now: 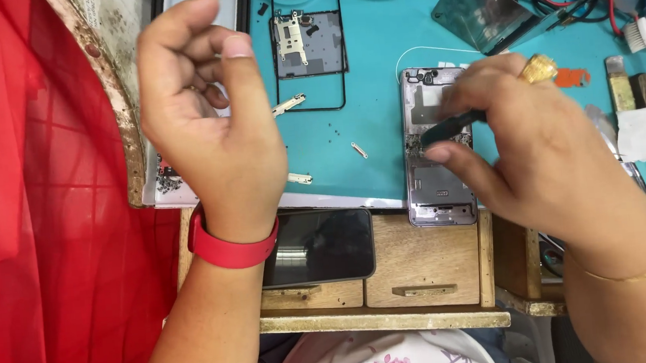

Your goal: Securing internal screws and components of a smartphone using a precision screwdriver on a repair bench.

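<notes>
An opened phone body [437,180] with its back cover off lies on a teal work mat [377,85]. My right hand [535,142], wearing a gold ring and a thin gold bracelet, holds a black tool [453,127] whose tip rests on the phone's insides. My left hand [207,121], with a red band at the wrist, hovers raised to the left of the phone, fingers curled loosely, and I cannot see anything in it.
A dark phone back frame with a metal plate [309,44] lies at the far middle. Small metal parts [288,104] and screws dot the mat. A black phone [320,245] lies screen-up on wooden drawers [421,262]. Cables, a clear box [479,12], brushes and tissue crowd the right. Red cloth [35,227] hangs left.
</notes>
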